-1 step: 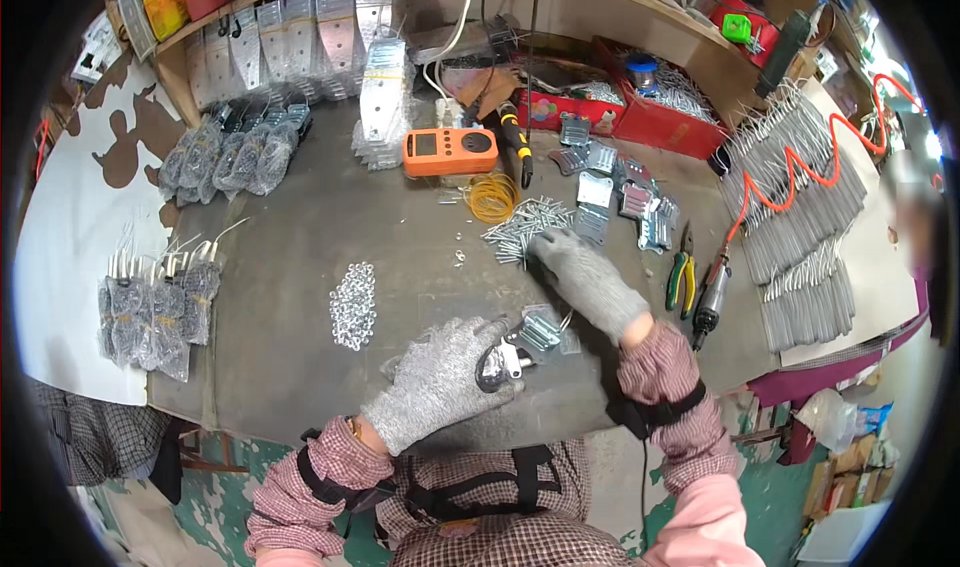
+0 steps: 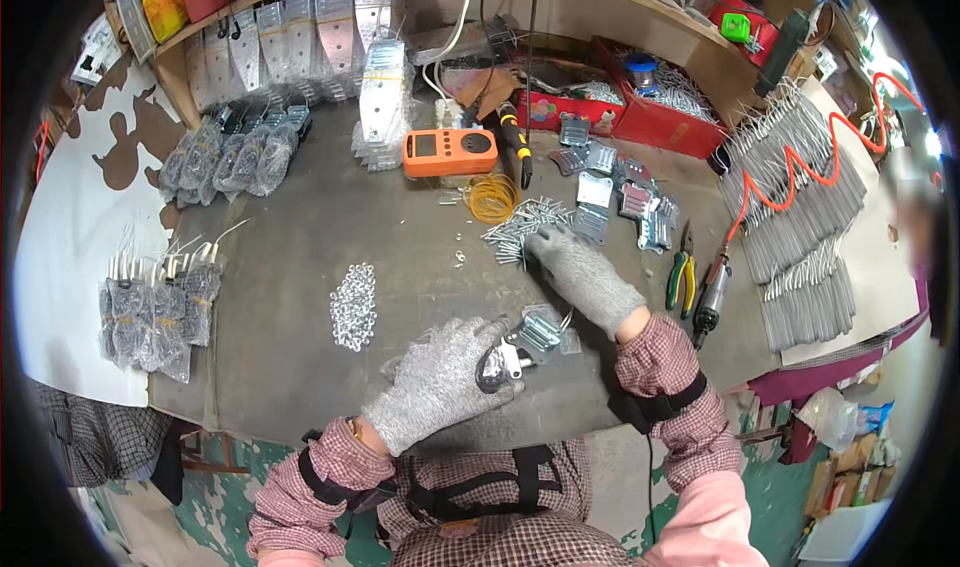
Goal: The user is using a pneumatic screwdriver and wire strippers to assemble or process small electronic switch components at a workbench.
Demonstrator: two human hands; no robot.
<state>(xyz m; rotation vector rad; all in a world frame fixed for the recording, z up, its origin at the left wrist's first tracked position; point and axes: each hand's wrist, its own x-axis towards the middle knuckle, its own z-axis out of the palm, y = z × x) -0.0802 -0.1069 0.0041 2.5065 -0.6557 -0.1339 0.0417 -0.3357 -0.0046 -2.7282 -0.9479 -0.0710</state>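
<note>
Our left hand (image 2: 440, 382) clamps a small silvery metal bracket (image 2: 515, 352); right hand (image 2: 578, 272), fingers spread, reaches into the loose grey screw pile (image 2: 520, 225) just beyond. We risk scattering screws across the worktop (image 2: 300, 237).

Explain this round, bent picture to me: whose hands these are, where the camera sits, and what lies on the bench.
There is no machine here. A person wears a wide fisheye camera on the head, looking down, so straight edges bend. Both hands wear grey gloves. The left hand holds a small bag of metal parts against the bench. The right hand reaches into a pile of screws. Nearby lie a heap of washers, an orange meter, a yellow wire coil, pliers and filled bags on the left.
</note>
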